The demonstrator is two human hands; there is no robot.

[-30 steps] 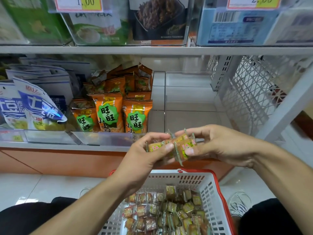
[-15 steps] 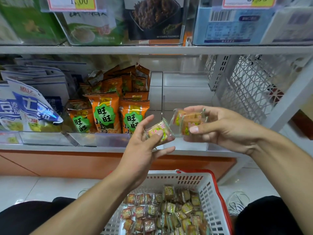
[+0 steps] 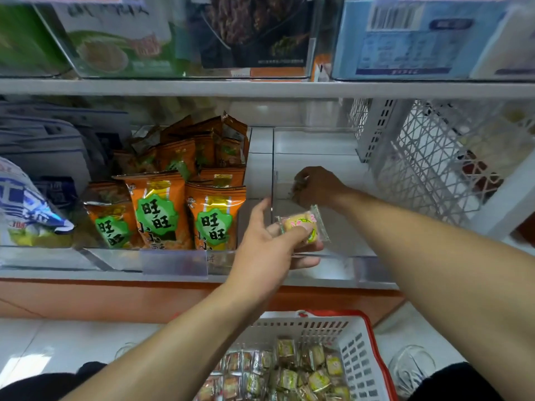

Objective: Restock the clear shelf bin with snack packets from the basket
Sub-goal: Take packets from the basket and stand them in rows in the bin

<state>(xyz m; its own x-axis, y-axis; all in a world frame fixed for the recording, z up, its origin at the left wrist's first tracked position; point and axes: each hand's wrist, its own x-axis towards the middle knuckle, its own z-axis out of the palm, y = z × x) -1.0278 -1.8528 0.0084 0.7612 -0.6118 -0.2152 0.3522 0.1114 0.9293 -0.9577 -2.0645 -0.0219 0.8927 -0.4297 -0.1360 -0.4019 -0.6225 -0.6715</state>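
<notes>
Pinched between the left hand (image 3: 267, 247) thumb and fingers at the clear shelf bin (image 3: 341, 256) front, the snack packet (image 3: 302, 225) looks light, crinkly, slippery; right hand (image 3: 315, 188) clutches more packets deep inside

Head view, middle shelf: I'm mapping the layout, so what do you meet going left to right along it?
Blue-and-white bag → orange snack bags → left hand pinching a snack packet → right hand inside the clear shelf bin → white lattice side panel.

head view, close, facing down at shelf (image 3: 260, 89)
</notes>
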